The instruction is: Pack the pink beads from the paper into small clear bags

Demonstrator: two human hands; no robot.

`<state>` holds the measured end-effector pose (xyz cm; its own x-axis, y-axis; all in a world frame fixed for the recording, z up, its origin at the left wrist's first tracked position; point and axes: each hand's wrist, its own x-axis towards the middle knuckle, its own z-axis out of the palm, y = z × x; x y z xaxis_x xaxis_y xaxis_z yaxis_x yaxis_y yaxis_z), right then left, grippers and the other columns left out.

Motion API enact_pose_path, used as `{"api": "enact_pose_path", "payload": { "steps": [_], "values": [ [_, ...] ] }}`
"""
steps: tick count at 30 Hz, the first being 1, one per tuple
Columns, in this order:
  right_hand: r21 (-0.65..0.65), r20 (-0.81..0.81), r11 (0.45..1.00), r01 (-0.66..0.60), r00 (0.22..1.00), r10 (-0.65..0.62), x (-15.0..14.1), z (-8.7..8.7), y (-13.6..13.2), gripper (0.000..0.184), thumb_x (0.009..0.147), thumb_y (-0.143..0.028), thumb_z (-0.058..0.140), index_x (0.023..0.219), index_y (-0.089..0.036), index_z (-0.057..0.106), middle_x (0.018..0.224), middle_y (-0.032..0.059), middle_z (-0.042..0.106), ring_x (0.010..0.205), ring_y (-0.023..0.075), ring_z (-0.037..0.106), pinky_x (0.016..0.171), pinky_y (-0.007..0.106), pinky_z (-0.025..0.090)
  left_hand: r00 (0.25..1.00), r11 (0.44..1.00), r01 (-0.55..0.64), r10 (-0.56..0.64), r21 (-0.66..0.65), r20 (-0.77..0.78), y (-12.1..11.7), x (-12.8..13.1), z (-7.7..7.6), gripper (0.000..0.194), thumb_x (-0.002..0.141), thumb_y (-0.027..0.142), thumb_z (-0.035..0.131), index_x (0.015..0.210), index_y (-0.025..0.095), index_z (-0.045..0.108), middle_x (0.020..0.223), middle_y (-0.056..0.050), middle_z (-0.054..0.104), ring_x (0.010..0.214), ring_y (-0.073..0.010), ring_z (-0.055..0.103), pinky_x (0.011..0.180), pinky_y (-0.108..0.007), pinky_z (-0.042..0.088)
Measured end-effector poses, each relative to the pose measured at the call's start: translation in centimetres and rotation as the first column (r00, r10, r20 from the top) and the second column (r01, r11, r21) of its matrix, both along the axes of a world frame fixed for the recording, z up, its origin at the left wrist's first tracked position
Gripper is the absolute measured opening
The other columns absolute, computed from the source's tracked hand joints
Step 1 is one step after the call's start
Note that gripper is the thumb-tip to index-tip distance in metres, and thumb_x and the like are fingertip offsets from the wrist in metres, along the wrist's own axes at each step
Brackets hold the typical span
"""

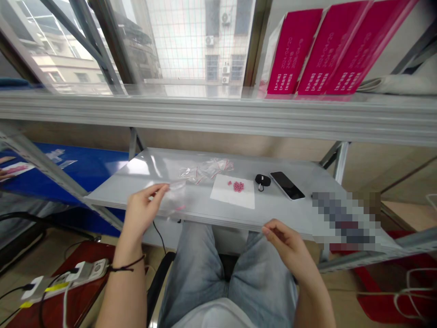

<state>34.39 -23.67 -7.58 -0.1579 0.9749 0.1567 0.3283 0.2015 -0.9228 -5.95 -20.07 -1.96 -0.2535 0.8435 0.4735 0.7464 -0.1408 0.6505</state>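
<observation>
My left hand [147, 204] pinches the top corner of a small clear plastic bag [175, 193] between thumb and fingers, above the front left part of the grey shelf table. A pink streak shows near the bag's lower edge; whether it is a seal line or contents I cannot tell. My right hand [282, 239] hovers over my right thigh, just off the table's front edge, with thumb and fingertips pressed together. Anything between them is too small to see. Between the hands, small pink-red beads or pellets [238, 187] lie clustered on a white sheet of paper [223, 193].
More clear bags [215, 167] lie behind the paper. A black earphone case [262, 180] and a phone [287, 185] rest to its right. Overhead runs a metal shelf [205, 114] with magenta boxes [293, 52]. Power strips [75, 275] sit low at left; a blue table [99, 159] adjoins.
</observation>
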Motion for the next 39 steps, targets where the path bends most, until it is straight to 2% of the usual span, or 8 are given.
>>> {"api": "enact_pose_path", "payload": {
  "steps": [4, 11, 14, 18, 23, 30, 34, 39],
  "values": [
    [-0.001, 0.002, 1.0, 0.03, 1.0, -0.03, 0.5, -0.8, 0.3, 0.03, 0.095, -0.045, 0.059, 0.079, -0.021, 0.06, 0.072, -0.0015, 0.052, 0.07, 0.0161, 0.048, 0.065, 0.026, 0.039, 0.934, 0.972, -0.123, 0.181, 0.198, -0.307, 3.4, -4.8, -0.2, 0.036, 0.095, 0.046, 0.054, 0.102, 0.019, 0.078, 0.107, -0.01, 0.078, 0.098, -0.0279, 0.07, 0.093, -0.041, 0.052],
    [-0.013, -0.001, 0.999, 0.041, 0.999, -0.041, 0.4, -1.6, 0.9, 0.033, 0.094, -0.049, 0.058, 0.079, -0.02, 0.063, 0.07, -0.0019, 0.048, 0.067, 0.0159, 0.046, 0.062, 0.027, 0.038, 0.809, 0.994, -0.056, 0.103, 0.098, -0.578, 5.0, -4.7, -8.1, 0.032, 0.096, 0.029, 0.047, 0.1, 0.018, 0.077, 0.109, -0.01, 0.078, 0.115, -0.0338, 0.062, 0.096, -0.048, 0.048],
    [-0.016, -0.003, 0.999, 0.029, 1.0, -0.029, 0.0, -1.6, 1.1, 0.034, 0.095, -0.05, 0.057, 0.081, -0.02, 0.063, 0.07, -0.0019, 0.047, 0.067, 0.0161, 0.046, 0.062, 0.027, 0.039, 0.844, 0.984, -0.012, 0.106, 0.179, -0.525, 4.1, -3.4, -9.4, 0.033, 0.092, 0.029, 0.052, 0.117, 0.017, 0.071, 0.121, -0.011, 0.073, 0.122, -0.0339, 0.059, 0.102, -0.049, 0.046],
    [-0.027, -0.008, 1.0, 0.015, 1.0, -0.015, -1.0, -1.2, 1.2, 0.033, 0.095, -0.05, 0.056, 0.083, -0.02, 0.064, 0.07, -0.0021, 0.048, 0.067, 0.0161, 0.047, 0.061, 0.027, 0.039, 0.909, 0.966, 0.091, 0.019, 0.243, -0.417, 3.2, -0.8, -7.8, 0.033, 0.092, 0.025, 0.051, 0.12, 0.019, 0.068, 0.12, -0.01, 0.072, 0.118, -0.0297, 0.061, 0.107, -0.048, 0.044],
    [0.002, -0.007, 1.0, 0.027, 1.0, -0.027, -1.3, -1.3, 1.4, 0.034, 0.095, -0.05, 0.057, 0.08, -0.02, 0.065, 0.071, -0.0003, 0.054, 0.069, 0.0177, 0.052, 0.064, 0.028, 0.043, 0.884, 0.967, 0.252, -0.242, -0.03, -0.399, 5.4, 2.9, -4.8, 0.023, 0.097, 0.026, 0.049, 0.106, 0.02, 0.069, 0.108, -0.008, 0.073, 0.106, -0.025, 0.065, 0.096, -0.039, 0.05],
    [0.016, -0.01, 0.994, 0.112, 0.994, -0.112, 0.4, -2.8, 1.5, 0.034, 0.09, -0.053, 0.062, 0.081, -0.021, 0.069, 0.067, 0.0002, 0.057, 0.065, 0.0191, 0.055, 0.06, 0.029, 0.045, 0.743, 0.977, 0.132, -0.208, -0.165, -0.636, 10.7, 6.3, -3.9, 0.024, 0.093, 0.035, 0.059, 0.102, 0.014, 0.068, 0.106, -0.015, 0.068, 0.107, -0.0309, 0.06, 0.091, -0.04, 0.05],
    [0.005, 0.016, 0.991, 0.135, 0.991, -0.135, 1.3, -3.0, 1.4, 0.034, 0.091, -0.054, 0.06, 0.084, -0.022, 0.068, 0.068, -0.0006, 0.054, 0.066, 0.0191, 0.054, 0.061, 0.029, 0.044, 0.725, 0.975, 0.13, -0.216, -0.178, -0.654, 11.4, 6.8, -4.2, 0.018, 0.094, 0.017, 0.05, 0.096, 0.014, 0.068, 0.103, -0.015, 0.067, 0.107, -0.0292, 0.059, 0.092, -0.039, 0.048],
    [0.004, 0.007, 0.988, 0.153, 0.988, -0.153, 1.5, -2.6, 1.2, 0.035, 0.092, -0.054, 0.059, 0.083, -0.021, 0.067, 0.067, -0.0008, 0.053, 0.066, 0.0186, 0.053, 0.062, 0.029, 0.044, 0.733, 0.983, 0.082, -0.172, -0.165, -0.658, 11.4, 6.6, -4.2, 0.026, 0.099, 0.017, 0.041, 0.104, 0.012, 0.066, 0.107, -0.017, 0.065, 0.109, -0.0305, 0.057, 0.09, -0.04, 0.048]
  ]
}}
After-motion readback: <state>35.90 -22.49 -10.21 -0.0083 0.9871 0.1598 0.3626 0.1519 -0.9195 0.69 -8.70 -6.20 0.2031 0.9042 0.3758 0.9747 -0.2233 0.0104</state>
